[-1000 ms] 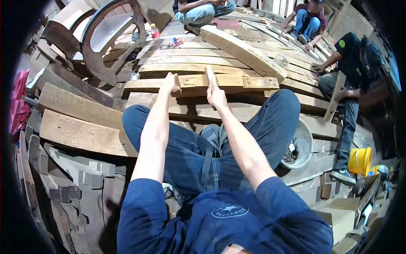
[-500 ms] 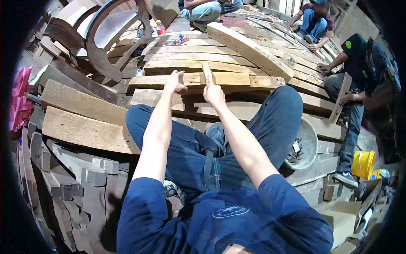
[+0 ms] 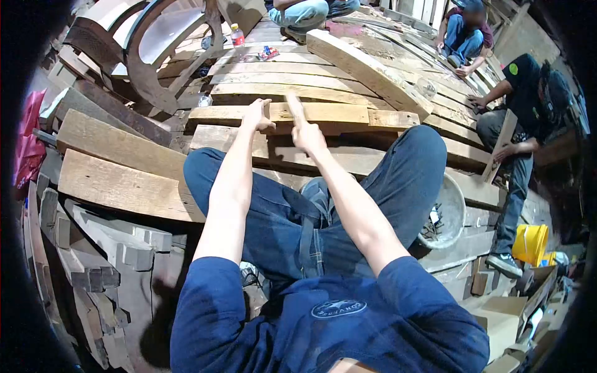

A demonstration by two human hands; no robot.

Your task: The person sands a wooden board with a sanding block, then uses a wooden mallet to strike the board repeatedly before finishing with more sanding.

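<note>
A narrow wooden beam [image 3: 339, 114] lies crosswise in front of my knees. My left hand [image 3: 254, 116] is at its left part, thumb on the upper side and fingers curled over the near face. Just right of it, my right hand [image 3: 308, 138] is closed around a short wooden stick [image 3: 295, 107], which looks like a tool handle. The stick points away from me and overlaps the beam, slightly blurred. Its lower end is hidden by my fist. A shorter block [image 3: 393, 119] continues the beam's line at the right.
A metal basin [image 3: 453, 214] with small dark pieces stands by my right knee. Thick planks [image 3: 124, 182] lie at my left, near a curved wooden frame [image 3: 140, 56]. A heavy beam [image 3: 367, 71] slants ahead. A person [image 3: 528, 105] sits at right; others crouch farther back. A bottle [image 3: 237, 36] stands ahead.
The stick in my right hand has tipped to the left, and that hand has shifted slightly left. My left hand stays at the beam.
</note>
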